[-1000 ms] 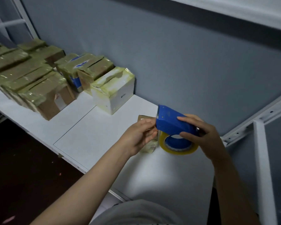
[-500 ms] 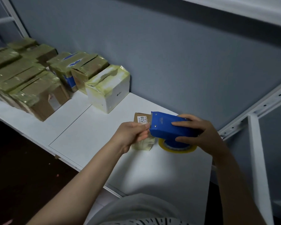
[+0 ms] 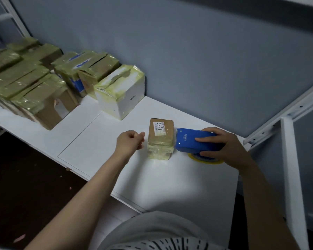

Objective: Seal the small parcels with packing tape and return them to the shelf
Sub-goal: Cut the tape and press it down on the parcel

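Grey-blue wall fills the back, and a long white shelf runs along it. On the far left of the shelf sits a big bunch of taped parcels, all shiny with yellowish tape. A white box stands at the end of that bunch, taped too.

Nearer, well apart from the white box, lies the small brown parcel with a label that reads 1539. It is flat on the shelf. Its long side points away from the person, toward the wall. Tape already covers its near end.

The parcel is right between the two hands. The blue tape dispenser is just beside its right side, and the right hand grips the dispenser from above. The left hand is just beside the parcel's left side, not touching, fingers curled in and holding nothing. I think the left hand should pick the parcel up, since it is free and close.

A yellow tape roll peeks out under the dispenser.
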